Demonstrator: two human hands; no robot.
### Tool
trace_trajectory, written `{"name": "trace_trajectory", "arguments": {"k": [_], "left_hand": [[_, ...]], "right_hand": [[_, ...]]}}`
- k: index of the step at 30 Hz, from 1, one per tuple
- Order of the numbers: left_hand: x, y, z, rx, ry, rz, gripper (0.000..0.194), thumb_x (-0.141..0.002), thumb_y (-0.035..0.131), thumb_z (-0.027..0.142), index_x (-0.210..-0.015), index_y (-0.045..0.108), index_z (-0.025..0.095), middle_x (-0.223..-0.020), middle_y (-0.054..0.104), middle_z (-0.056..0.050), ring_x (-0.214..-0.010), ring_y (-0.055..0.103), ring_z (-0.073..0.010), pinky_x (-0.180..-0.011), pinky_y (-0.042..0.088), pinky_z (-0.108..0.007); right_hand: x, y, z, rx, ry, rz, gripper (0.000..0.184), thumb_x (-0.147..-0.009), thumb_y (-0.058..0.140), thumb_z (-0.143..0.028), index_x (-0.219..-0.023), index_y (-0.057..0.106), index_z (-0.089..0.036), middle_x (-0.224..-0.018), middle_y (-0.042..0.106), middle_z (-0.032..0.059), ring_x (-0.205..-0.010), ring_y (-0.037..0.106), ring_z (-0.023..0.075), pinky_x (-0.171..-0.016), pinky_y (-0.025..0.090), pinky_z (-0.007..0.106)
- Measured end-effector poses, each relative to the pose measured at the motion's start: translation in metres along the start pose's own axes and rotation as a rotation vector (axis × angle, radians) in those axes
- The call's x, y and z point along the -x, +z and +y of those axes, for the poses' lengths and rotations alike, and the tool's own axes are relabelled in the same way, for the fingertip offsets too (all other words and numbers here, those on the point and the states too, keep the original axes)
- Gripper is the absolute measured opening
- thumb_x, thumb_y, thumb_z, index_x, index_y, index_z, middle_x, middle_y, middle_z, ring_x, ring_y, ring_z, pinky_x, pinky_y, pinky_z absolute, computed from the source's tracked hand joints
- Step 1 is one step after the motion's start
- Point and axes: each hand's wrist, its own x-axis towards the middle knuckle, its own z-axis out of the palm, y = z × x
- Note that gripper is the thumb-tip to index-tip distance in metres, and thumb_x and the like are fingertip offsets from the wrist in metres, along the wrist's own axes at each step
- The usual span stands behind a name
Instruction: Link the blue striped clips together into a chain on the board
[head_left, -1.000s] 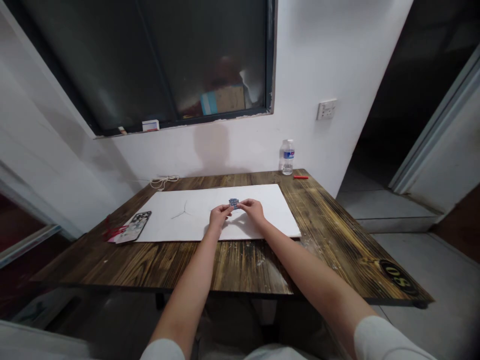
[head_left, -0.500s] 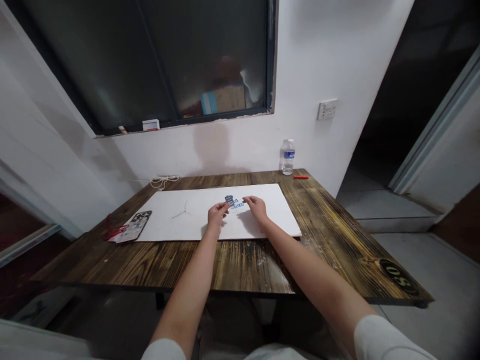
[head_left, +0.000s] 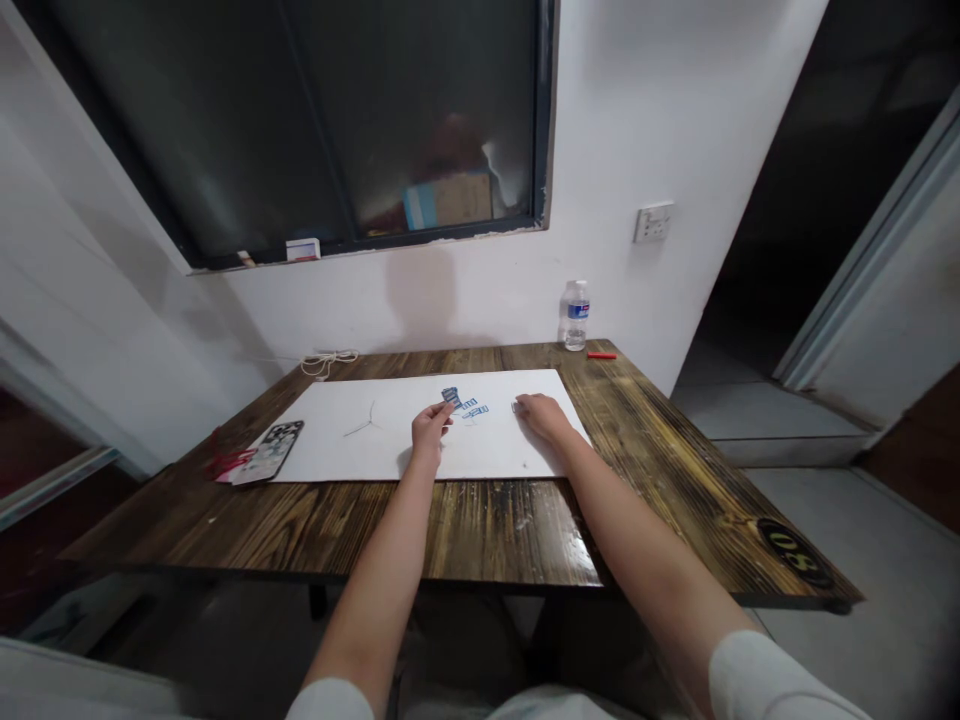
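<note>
Paper scraps printed in blue (head_left: 471, 409) lay on a white board (head_left: 322, 455) atop a dark wooden table (head_left: 510, 530). The left hand (head_left: 431, 432) pinched a small blue piece (head_left: 451, 398), seemingly between thumb and forefinger, though the view was poor. The right hand (head_left: 541, 418) lay open, holding nothing, fingertips just beside another scrap (head_left: 516, 407).

Two hands are working here, the left hand (head_left: 431, 432) and the right hand (head_left: 541, 418), among at least four small blue paper pieces (head_left: 475, 411). One table (head_left: 495, 530) is carrying one white board (head_left: 375, 450), one phone (head_left: 268, 452), one water bottle (head_left: 575, 316), one red stick (head_left: 601, 355) and one coil of string (head_left: 328, 364), while one wall socket (head_left: 653, 222) is showing above
</note>
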Motion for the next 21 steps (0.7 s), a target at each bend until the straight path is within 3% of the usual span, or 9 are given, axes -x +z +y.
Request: {"name": "trace_trajectory", "arguments": {"k": [3,10,15,21], "left_hand": [[-0.002,-0.001,-0.002,-0.017,0.000,-0.006,0.043,-0.045,0.083,0.044,-0.077,0.069,0.017,-0.066,0.064,-0.001,-0.056,0.054,-0.0085,-0.051,0.035,-0.020],[-0.002,0.001,-0.003,-0.002,-0.012,0.004,0.042,-0.044,0.085,0.042,-0.074,0.069,0.017,-0.063,0.063,0.000,-0.055,0.054,-0.0083,-0.051,0.036,-0.020],[-0.001,0.001,-0.002,-0.006,-0.007,0.004,0.044,-0.043,0.085,0.043,-0.075,0.069,0.016,-0.062,0.063,-0.001,-0.054,0.054,-0.0086,-0.051,0.035,-0.020],[-0.001,0.001,-0.003,-0.023,-0.011,-0.001,0.045,-0.043,0.085,0.043,-0.076,0.069,0.016,-0.062,0.062,0.000,-0.054,0.053,-0.0079,-0.051,0.035,-0.019]], "right_hand": [[0.001,-0.003,-0.004,0.026,-0.006,0.025,0.035,-0.091,0.046,-0.025,-0.123,0.061,-0.020,-0.106,0.068,0.0119,-0.099,0.060,0.0217,-0.085,0.037,0.028],[0.002,-0.003,-0.010,0.053,-0.070,0.049,0.034,-0.090,0.045,-0.019,-0.117,0.065,-0.019,-0.107,0.070,0.0102,-0.103,0.058,0.0223,-0.086,0.036,0.029],[0.000,0.003,-0.007,0.023,-0.040,0.104,0.038,-0.090,0.042,-0.017,-0.121,0.063,-0.018,-0.103,0.070,0.0119,-0.097,0.061,0.0213,-0.086,0.037,0.028],[-0.003,0.012,-0.001,-0.085,-0.015,0.166,0.035,-0.085,0.045,-0.014,-0.111,0.068,-0.019,-0.102,0.070,0.0100,-0.095,0.061,0.0196,-0.086,0.039,0.027]]}}
